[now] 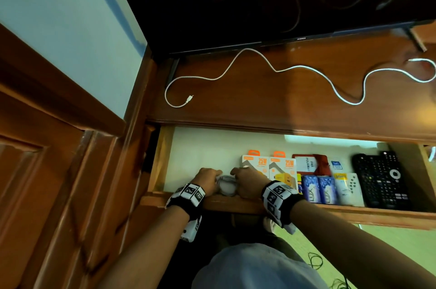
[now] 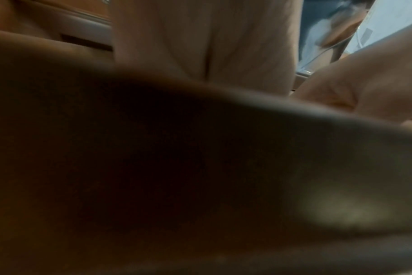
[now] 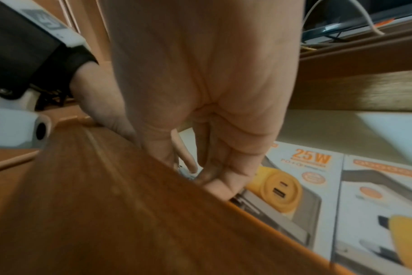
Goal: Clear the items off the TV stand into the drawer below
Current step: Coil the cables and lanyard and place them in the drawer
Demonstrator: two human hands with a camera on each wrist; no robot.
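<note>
A long white charging cable (image 1: 295,68) lies loose across the wooden TV stand top (image 1: 259,104), under the TV. The drawer (image 1: 236,204) below stands pulled out. Both hands reach into its left end over the front edge. My left hand (image 1: 207,179) and right hand (image 1: 249,181) curl round a small coiled white cable (image 1: 227,186) from either side, low in the drawer. In the right wrist view my right hand (image 3: 214,176) points its fingers down behind the drawer front (image 3: 129,204). The left wrist view is mostly dark and blurred.
Right of the hands the drawer holds two white and orange 25W charger boxes (image 1: 271,166), a red pouch (image 1: 318,163), blue soap packs (image 1: 318,188), small white packets and a black remote (image 1: 382,178). The TV (image 1: 259,5) hangs low over the stand. A wooden door stands on the left.
</note>
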